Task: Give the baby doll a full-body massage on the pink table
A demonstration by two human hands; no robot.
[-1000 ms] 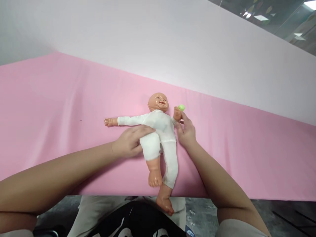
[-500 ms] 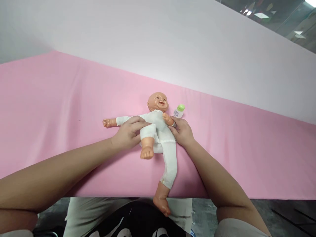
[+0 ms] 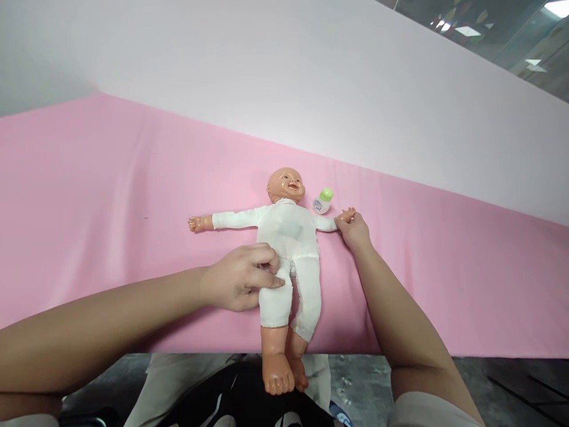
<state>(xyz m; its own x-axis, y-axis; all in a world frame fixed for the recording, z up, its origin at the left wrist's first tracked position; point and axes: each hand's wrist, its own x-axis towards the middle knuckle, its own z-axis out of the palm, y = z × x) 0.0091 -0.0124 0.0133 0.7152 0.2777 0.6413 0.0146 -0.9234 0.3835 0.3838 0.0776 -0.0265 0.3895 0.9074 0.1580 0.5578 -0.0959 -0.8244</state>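
Note:
A baby doll (image 3: 288,231) with a white cloth body lies on its back, its head away from me and both feet past the table's front edge. My left hand (image 3: 242,276) rests at the upper part of the doll leg on the left, fingers curled over the thigh cloth. With my right hand (image 3: 354,231) I grip the doll's other arm at the wrist, stretched out to the right; the small plastic fingers show above my own. Between the doll's head and that arm lies a small clear bottle (image 3: 322,206) with a green cap, untouched.
Pink cloth (image 3: 178,166) covers the table, whose front edge runs close to my body. A pale wall (image 3: 267,71) rises behind it. Below the edge are my legs and a grey floor (image 3: 360,385).
The bent doll leg has come down straight beside the other, with my left hand following. My right hand has drawn the doll's arm from its chest outward to the right.

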